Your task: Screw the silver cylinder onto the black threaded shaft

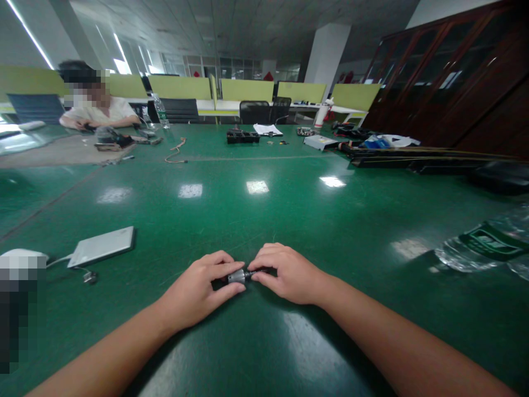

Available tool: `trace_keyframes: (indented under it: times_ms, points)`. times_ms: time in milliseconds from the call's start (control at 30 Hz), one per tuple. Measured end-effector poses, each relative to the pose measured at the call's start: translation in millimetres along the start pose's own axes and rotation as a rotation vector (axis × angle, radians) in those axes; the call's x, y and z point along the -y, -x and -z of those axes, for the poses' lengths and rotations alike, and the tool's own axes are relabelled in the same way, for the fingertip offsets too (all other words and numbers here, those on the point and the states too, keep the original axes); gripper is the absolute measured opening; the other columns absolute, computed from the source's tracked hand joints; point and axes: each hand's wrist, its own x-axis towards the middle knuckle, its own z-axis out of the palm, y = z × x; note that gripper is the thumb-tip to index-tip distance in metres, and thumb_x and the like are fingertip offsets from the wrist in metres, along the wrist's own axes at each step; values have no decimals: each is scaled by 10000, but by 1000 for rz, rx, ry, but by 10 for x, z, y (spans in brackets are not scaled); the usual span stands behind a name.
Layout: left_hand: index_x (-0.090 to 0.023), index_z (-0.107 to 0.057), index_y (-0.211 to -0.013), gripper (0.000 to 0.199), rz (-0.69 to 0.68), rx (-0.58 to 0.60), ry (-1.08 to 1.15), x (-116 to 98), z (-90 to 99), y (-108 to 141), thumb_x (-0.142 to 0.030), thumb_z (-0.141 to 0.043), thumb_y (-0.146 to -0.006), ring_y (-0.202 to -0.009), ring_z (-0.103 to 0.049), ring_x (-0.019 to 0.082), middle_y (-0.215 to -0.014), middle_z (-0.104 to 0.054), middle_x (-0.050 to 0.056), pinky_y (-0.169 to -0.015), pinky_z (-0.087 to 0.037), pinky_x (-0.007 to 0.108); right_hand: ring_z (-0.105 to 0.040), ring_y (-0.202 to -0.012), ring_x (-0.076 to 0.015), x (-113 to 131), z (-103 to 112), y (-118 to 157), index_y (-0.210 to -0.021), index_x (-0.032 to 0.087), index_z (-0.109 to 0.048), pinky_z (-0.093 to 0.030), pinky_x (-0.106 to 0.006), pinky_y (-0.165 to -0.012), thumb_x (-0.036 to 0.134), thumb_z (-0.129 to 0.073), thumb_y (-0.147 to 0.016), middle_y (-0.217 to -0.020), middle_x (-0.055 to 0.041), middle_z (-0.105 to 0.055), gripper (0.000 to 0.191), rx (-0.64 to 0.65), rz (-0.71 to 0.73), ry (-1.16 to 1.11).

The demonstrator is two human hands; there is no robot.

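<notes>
Low over the green table (215, 204), at its near middle, my left hand (202, 284) has its thumb and fingers closed on the sides of a small silver motor-like cylinder (237, 277). The cylinder lies sideways, with a dark, narrow, ridged end pointing right. My right hand (289, 274) pinches at that dark end between thumb and fingertips. Something thin and dark runs between the right fingers, too small to make out. Part of the cylinder's left end is hidden in my left hand.
On the left lies a white slab-like device (103, 246) with a cable. Plastic water bottles (483, 245) lie at right. Further back are a black compartment tray (243, 137), a clipboard (268, 130), a tan cord (177, 150) and long dark parts (405, 157). Another person (99, 110) sits far left.
</notes>
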Motion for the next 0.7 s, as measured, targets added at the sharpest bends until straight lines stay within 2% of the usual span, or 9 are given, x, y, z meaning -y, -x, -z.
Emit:
trace_keyframes:
  times_ms: [333, 700]
  points:
    - [-225, -720, -1048, 188, 35, -13, -43, -49, -10, 3, -284, -664, -878, -840, -640, 186, -925, -665, 28, -761, -498, 285, -613, -881, -184, 25, -46, 5, -1012, 184, -717, -438, -333, -835, 189, -664, -849, -902, -49, -725, 171, 27, 22, 30]
    - [-228, -710, -1065, 187, 32, -9, -62, -42, -20, -5, -301, -642, -906, -887, -627, 198, -976, -666, 39, -800, -494, 305, -614, -824, -188, 27, -19, 12, -952, 179, -721, -425, -334, -803, 199, -658, -833, -842, -48, -718, 136, 15, 34, 68]
